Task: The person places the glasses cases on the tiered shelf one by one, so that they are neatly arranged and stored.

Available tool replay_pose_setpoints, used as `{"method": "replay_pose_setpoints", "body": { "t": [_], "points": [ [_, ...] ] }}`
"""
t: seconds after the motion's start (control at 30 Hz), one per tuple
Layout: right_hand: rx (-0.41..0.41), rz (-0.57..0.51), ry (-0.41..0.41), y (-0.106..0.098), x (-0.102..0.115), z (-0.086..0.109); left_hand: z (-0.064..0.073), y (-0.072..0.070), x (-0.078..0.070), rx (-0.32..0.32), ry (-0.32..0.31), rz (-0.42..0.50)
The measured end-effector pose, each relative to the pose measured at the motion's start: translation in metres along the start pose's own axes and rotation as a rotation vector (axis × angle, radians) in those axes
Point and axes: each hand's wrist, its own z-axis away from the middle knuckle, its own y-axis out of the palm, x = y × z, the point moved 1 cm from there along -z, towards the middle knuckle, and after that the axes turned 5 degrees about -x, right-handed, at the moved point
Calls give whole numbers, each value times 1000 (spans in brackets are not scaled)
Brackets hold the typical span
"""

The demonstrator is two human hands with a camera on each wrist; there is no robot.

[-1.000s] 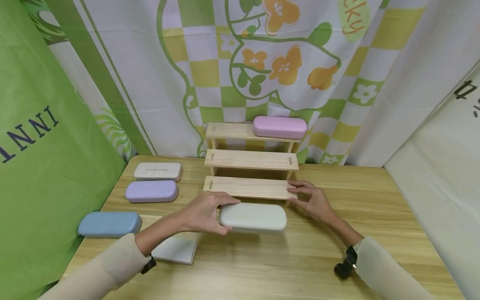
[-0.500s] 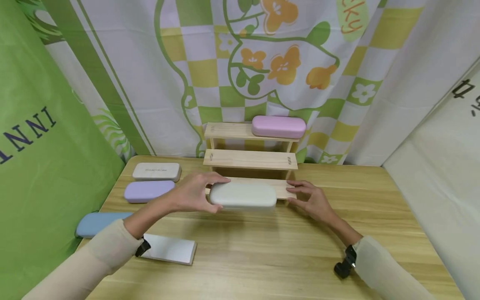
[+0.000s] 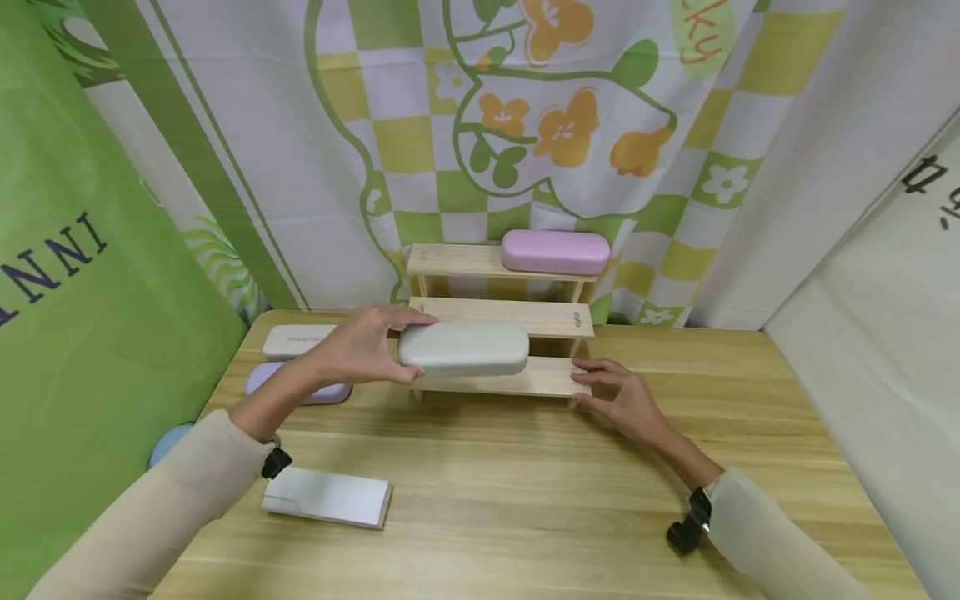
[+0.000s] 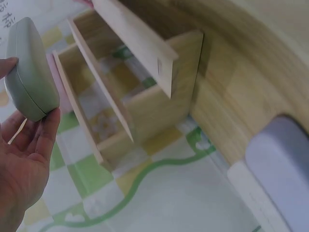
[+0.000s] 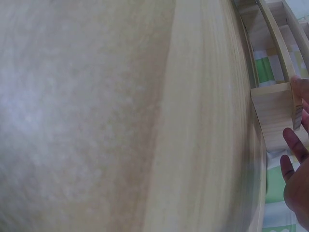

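Note:
My left hand (image 3: 365, 346) grips a pale green glasses case (image 3: 465, 348) by its left end, fingers along the far side and thumb at the near side. The case is held in the air and overlaps the lower and middle steps of a three-step wooden stand (image 3: 547, 377) in the head view. In the left wrist view, the seam of the green case (image 4: 33, 77) shows, with fingertips under one end. My right hand (image 3: 622, 402) holds the right end of the lowest step, fingers on top and thumb at its front edge. On the top step lies a pink glasses case (image 3: 556, 252).
At the table's left are a white case (image 3: 296, 340), a lavender case (image 3: 330, 393) and a blue case (image 3: 167, 442), partly hidden by my left arm. A flat white case (image 3: 330, 497) lies nearer me. A patterned curtain (image 3: 405, 142) hangs behind the stand.
My left hand has carried the green case up and leftward, from in front of the stand to over its lower steps. The right hand has stayed at the lowest step's end.

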Motion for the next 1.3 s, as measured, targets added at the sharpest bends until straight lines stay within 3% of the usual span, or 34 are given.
{"method": "replay_pose_setpoints", "body": {
  "t": [0.77, 1.07, 1.3],
  "points": [
    [4, 15, -21, 0, 4, -1, -41, -49, 29, -55, -80, 7],
    [-1, 11, -21, 0, 2, 0, -57, -62, 43, -57, -105, -38],
    [-3, 3, -25, 0, 1, -1, -68, -63, 55, -41, -150, -73]
  ]
}}
